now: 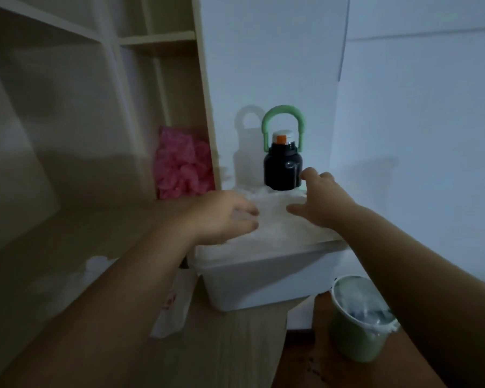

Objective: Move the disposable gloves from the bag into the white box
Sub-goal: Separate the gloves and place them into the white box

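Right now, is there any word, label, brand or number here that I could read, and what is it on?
Nothing here can be read.
Bag: red print, too blurred to read.
Bottle: a pale mark, too small to tell whether it is writing.
Box: no writing shows.
Bin: no writing shows.

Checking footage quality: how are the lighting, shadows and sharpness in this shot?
Head view: dim; the bottle casts a shadow leftward on the wall; the gloves in the box wash out pale, without detail; the left hand and right hand look soft; the shelf uprights lean.
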`<act>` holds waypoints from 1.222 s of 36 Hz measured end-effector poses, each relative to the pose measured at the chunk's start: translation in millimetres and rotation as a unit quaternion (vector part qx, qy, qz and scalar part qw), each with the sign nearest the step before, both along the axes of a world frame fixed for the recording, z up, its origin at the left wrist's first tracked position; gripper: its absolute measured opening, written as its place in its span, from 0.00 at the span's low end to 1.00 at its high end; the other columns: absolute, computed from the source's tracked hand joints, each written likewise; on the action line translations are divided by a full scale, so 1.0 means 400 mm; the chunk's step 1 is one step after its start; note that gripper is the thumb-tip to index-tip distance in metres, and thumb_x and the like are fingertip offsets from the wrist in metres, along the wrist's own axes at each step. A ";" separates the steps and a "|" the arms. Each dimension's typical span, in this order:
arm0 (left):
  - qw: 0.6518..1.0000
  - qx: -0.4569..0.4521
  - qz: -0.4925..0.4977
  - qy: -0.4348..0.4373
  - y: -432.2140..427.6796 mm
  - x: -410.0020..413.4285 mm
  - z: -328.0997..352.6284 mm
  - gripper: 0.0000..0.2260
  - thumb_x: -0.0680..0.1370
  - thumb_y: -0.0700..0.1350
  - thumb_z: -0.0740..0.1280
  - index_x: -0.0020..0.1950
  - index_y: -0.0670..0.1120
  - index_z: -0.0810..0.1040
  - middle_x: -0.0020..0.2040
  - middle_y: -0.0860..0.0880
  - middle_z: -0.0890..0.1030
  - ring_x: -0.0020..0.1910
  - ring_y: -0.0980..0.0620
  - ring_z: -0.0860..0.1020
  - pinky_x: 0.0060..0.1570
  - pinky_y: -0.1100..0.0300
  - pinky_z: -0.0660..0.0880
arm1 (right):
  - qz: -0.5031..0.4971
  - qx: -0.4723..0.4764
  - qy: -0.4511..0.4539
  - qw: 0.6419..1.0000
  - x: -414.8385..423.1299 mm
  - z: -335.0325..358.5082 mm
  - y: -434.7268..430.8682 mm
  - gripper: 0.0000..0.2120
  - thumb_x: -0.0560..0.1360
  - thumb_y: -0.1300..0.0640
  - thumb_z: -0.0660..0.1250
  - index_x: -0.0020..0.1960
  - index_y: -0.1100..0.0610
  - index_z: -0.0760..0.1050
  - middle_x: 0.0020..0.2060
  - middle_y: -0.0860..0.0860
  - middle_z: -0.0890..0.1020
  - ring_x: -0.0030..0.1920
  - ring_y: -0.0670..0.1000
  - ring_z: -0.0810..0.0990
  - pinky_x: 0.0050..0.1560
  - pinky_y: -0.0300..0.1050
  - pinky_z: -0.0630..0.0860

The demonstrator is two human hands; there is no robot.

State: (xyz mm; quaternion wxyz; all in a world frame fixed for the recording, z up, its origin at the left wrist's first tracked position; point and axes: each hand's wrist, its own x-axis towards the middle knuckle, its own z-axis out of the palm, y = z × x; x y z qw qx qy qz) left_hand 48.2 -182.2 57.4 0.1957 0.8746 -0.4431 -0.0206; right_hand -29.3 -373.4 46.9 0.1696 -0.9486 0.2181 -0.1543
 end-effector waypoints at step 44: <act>0.940 -0.065 0.321 0.094 0.543 -0.020 -0.297 0.22 0.77 0.50 0.67 0.71 0.50 0.71 0.69 0.48 0.73 0.65 0.51 0.72 0.63 0.60 0.65 | 0.256 0.165 0.061 0.951 0.068 -0.222 0.624 0.27 0.78 0.50 0.63 0.75 0.51 0.59 0.70 0.51 0.69 0.68 0.51 0.70 0.64 0.43 0.67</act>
